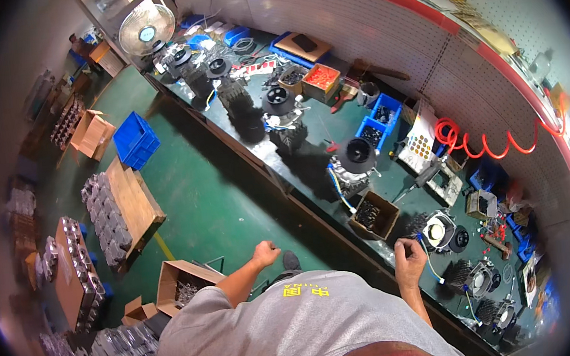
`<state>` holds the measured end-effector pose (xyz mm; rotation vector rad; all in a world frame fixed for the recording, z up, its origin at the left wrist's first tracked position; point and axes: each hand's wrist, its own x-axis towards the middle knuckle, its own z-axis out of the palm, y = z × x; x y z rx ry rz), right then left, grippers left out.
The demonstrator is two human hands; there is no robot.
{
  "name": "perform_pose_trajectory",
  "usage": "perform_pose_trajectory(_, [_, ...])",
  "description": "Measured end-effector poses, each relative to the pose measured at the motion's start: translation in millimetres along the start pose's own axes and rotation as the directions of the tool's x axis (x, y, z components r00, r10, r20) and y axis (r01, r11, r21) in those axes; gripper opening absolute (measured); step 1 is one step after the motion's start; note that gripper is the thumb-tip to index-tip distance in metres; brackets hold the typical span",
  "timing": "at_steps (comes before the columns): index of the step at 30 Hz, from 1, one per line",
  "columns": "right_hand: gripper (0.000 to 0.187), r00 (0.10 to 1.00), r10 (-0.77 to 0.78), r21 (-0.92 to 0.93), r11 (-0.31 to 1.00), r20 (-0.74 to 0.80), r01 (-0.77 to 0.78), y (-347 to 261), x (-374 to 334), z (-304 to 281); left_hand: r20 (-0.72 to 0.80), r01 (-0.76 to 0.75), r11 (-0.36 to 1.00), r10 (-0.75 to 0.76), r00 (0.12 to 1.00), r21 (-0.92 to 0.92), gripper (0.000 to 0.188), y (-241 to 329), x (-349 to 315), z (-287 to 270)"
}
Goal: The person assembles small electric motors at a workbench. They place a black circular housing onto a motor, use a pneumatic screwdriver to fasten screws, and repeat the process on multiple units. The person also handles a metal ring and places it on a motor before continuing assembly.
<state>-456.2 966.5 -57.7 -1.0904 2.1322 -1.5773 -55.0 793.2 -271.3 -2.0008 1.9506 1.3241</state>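
Note:
My left hand point(266, 253) is closed in a loose fist over the green floor, away from the bench, with nothing showing in it. At the bench's near edge my right hand point(410, 256) has its fingers curled together; whatever they may hold is hidden. Just beyond it stands a small cardboard box point(387, 222) of dark small parts. To its right lies a finned motor-like unit point(435, 231) with a pale round centre and a blue-and-white cable. A similar unit with a black fan wheel point(358, 150) stands upright farther along the bench.
More fan units point(278, 96) line the bench point(311, 168). Behind them are blue bins point(386, 110), a box of orange parts point(321, 78) and a coiled red hose point(488, 148). On the floor stand a blue crate point(136, 141), a wooden pallet point(137, 199) and an open carton point(171, 278).

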Motion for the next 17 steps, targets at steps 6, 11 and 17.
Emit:
perform_pose_trajectory(6, [0.013, 0.980, 0.155, -0.277, 0.954, 0.126, -0.115, 45.5, -60.6, 64.5, -0.053, 0.077, 0.949, -0.097, 0.994, -0.305, 0.026, -97.1, 25.1, -70.4])
perform_pose_trajectory(11, [0.025, 0.766, 0.496, -0.568, 0.795, 0.408, -0.212, 115.8, -96.6, 72.9, -0.105, 0.287, 0.841, -0.372, 0.922, -0.459, 0.018, -221.8, 17.7, -112.4])
perform_pose_trajectory(17, [0.029, 0.522, 0.707, -0.783, 0.612, 0.477, -0.114, 183.9, -117.9, 82.2, -0.068, 0.412, 0.769, -0.504, 0.861, -0.489, 0.018, -257.9, -8.0, -118.9])
